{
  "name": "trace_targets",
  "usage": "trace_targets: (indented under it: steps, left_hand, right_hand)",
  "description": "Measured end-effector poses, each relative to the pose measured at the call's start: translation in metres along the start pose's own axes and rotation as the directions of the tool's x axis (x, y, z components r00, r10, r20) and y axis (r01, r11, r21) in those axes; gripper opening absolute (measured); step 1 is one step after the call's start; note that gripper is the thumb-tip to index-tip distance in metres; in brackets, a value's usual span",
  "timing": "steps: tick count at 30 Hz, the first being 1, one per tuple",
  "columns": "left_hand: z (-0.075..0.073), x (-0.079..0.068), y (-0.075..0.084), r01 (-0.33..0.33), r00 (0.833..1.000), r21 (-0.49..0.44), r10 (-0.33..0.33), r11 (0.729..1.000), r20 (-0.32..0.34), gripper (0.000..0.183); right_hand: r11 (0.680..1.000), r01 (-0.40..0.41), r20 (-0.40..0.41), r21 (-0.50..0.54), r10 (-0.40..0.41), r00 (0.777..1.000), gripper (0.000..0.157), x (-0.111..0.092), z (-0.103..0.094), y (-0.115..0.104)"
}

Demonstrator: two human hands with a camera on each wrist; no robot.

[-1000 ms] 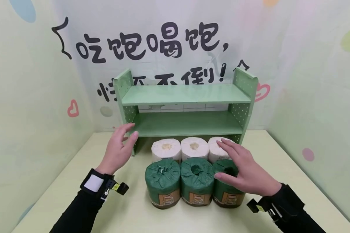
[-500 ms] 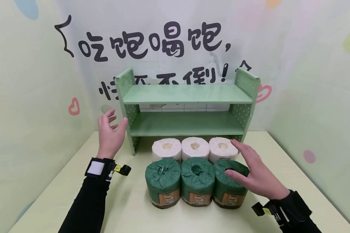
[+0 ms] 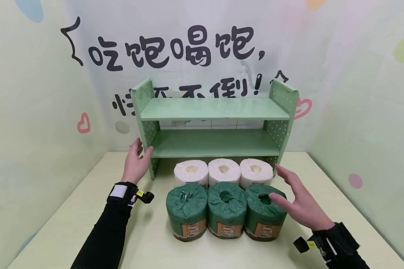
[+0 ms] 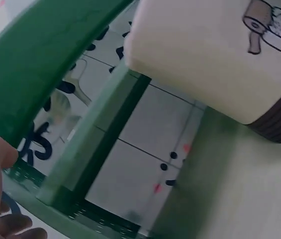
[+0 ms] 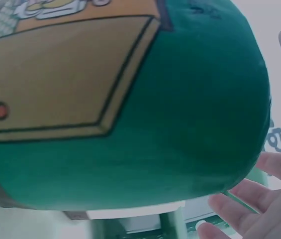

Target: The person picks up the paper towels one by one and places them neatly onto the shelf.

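Observation:
Three green-wrapped toilet rolls stand upright in a front row: left, middle, right. Behind them are three white-wrapped rolls: left, middle, right. My left hand, fingers relaxed, is beside the left upright of the green shelf; whether it touches is unclear. The left wrist view shows a white roll close up. My right hand is held at the right green roll's right side, its thumb over the top edge; in the right wrist view its fingers look apart from the wrapper.
Two boards of the shelf span its perforated uprights, and the white rolls stand before its lower opening. The pale tabletop runs to patterned cloth walls at the left, right and back.
My left hand swung left away from the shelf, then back toward its left upright. My right hand drew right, off the white and green rolls. The rolls stayed in place.

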State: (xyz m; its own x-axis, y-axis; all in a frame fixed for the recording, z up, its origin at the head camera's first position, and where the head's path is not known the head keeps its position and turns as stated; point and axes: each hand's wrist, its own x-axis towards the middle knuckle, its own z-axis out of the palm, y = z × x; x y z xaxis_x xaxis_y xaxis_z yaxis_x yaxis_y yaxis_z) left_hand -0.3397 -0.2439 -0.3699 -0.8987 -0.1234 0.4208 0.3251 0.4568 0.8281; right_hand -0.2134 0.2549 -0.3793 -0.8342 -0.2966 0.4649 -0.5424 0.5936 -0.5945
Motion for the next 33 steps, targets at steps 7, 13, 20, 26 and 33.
trace_targets:
  steps: [7,13,20,26,33]
  left_hand:
    - [0.007,-0.001,-0.014,-0.025,0.999,0.091,0.027,0.996,-0.026,0.043]
    - [0.012,0.0,-0.012,-0.049,0.996,0.095,0.055,0.994,-0.065,0.032]
    - [0.013,-0.002,-0.017,-0.031,0.998,0.089,0.036,0.996,-0.055,0.038]
    - [0.013,-0.005,-0.023,-0.035,0.998,0.078,0.039,0.996,-0.043,0.043]
    - [0.012,-0.007,-0.027,-0.038,0.999,0.089,0.04,0.995,-0.028,0.044]
  right_hand:
    - [0.998,-0.039,0.011,0.047,0.038,0.999,0.072,-0.009,-0.001,0.005]
    - [0.994,-0.04,0.06,0.1,0.034,0.998,0.072,-0.012,-0.006,0.01]
    - [0.964,-0.058,0.198,0.259,0.006,0.98,0.081,-0.017,-0.005,0.025]
    - [0.948,-0.105,0.27,0.301,0.021,0.963,0.096,-0.019,0.004,0.032]
    - [0.954,-0.12,0.282,0.274,0.04,0.959,0.106,-0.022,0.007,0.031]
